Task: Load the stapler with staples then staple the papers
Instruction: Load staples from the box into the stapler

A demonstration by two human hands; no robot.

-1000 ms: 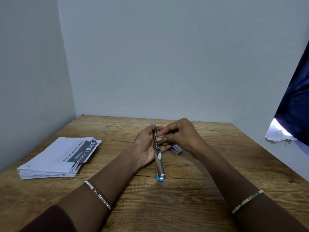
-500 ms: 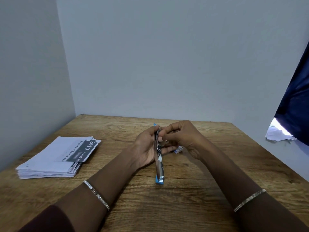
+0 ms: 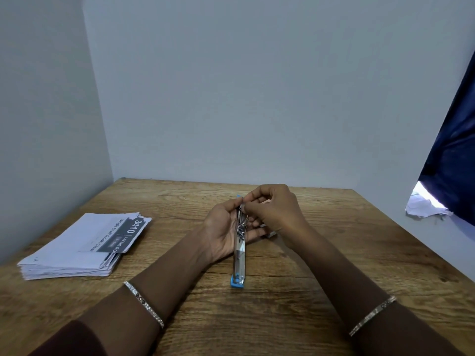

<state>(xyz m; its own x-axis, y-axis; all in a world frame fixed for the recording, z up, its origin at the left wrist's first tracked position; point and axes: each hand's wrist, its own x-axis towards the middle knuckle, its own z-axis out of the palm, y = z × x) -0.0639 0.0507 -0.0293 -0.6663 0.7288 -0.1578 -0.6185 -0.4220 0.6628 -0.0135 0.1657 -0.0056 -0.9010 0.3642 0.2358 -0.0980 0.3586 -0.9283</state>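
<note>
Resting on wooden tabletop (image 3: 295, 317), walls closing in left and back, edges open front and right; plenty of bare room around centre. Lying far left, well apart: paper stack (image 3: 74, 249), floppy, needing a pinch at one corner. Standing on edge at centre, blue end nearest: opened stapler (image 3: 239, 255), stiff metal, slippery, best held along the rail sides. Cradling it, left hand (image 3: 222, 233), fingers curled round the rail. Pinching at the far end, right hand (image 3: 276, 210), presumably on a staple strip, too small to confirm. Peeking beneath that hand: small staple box (image 3: 271, 235).
</note>
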